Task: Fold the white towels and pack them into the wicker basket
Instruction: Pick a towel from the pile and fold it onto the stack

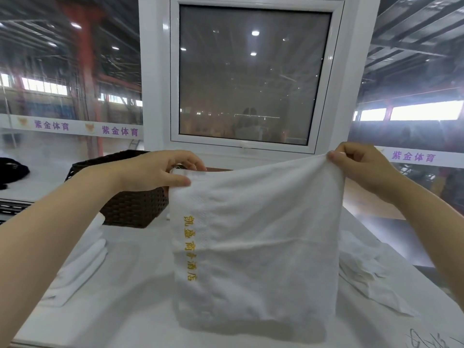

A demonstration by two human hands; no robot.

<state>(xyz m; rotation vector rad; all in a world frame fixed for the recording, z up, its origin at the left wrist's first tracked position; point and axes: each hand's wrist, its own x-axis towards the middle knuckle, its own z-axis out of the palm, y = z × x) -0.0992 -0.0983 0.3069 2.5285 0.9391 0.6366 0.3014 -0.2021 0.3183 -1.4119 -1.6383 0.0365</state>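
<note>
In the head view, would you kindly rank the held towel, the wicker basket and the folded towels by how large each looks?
1. Held towel, though it hangs nearest the camera.
2 and 3. Wicker basket and folded towels: unsure, since both are partly hidden by the left arm.

Booth inside an industrial hall; steel roof trusses (414, 28) beyond white-framed window (253, 74).

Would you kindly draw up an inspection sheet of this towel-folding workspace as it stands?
Surface: white table, scribbles at its near right corner.
Job's things: white towel with gold lettering held up by its top corners; folded towels at left; crumpled towel at right; dark wicker basket behind the left arm.
Clutter: black item far left.
Grippers: left hand and right hand each pinch a corner.
Cables: nothing seen.
Surroundings: white-framed window, glass walls with purple lettering.
</note>
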